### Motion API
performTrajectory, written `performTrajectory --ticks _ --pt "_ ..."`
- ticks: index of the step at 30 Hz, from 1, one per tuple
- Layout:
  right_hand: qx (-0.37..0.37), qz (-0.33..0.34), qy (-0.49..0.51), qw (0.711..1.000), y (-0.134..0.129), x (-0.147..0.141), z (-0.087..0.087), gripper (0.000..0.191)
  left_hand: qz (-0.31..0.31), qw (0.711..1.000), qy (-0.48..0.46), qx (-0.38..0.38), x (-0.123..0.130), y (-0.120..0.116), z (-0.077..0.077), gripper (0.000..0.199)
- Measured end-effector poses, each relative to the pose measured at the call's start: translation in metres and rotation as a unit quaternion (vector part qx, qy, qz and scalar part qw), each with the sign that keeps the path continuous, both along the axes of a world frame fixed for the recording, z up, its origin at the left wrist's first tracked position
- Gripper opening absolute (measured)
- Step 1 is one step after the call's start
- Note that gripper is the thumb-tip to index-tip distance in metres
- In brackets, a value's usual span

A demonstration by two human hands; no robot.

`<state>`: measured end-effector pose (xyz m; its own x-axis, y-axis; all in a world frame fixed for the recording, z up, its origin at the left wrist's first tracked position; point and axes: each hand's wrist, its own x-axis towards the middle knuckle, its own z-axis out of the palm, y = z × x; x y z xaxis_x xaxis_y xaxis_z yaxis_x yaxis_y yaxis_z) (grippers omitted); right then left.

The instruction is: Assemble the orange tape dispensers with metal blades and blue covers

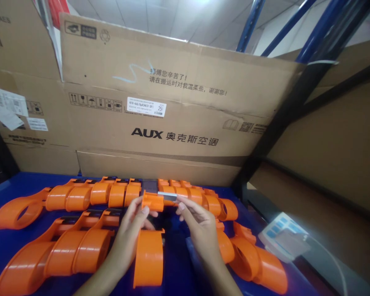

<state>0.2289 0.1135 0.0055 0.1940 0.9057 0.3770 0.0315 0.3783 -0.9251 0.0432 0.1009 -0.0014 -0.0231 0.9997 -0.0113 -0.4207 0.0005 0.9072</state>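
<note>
Bare hands and forearms
The left hand and right hand are ungloved, with slim fingers and rounded thumb tips. The left forearm and right forearm are uncovered from the wrists to the bottom edge of the view, slender and smooth in outline, each narrowing towards the wrist and broadening lower down. The finer details of nails and knuckles are too soft to make out.

There are two hands, one held orange piece, one grey strip, one white device, nine orange rings at left.
</note>
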Motion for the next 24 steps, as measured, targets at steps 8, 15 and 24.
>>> performTrajectory --ticks 8,15,24 --pt "0.026 0.017 -0.046 0.998 -0.003 -0.001 -0.005 0.025 -0.019 0.997 0.063 0.043 0.000 0.002 -0.010 0.065" --pt "0.039 0.046 -0.104 0.993 -0.005 -0.003 -0.003 0.023 -0.060 0.990 0.119 0.046 0.004 -0.001 -0.017 0.073" --pt "0.011 -0.078 -0.337 0.938 -0.001 -0.005 -0.012 0.040 0.016 0.998 0.056 0.035 0.000 0.003 -0.013 0.065"
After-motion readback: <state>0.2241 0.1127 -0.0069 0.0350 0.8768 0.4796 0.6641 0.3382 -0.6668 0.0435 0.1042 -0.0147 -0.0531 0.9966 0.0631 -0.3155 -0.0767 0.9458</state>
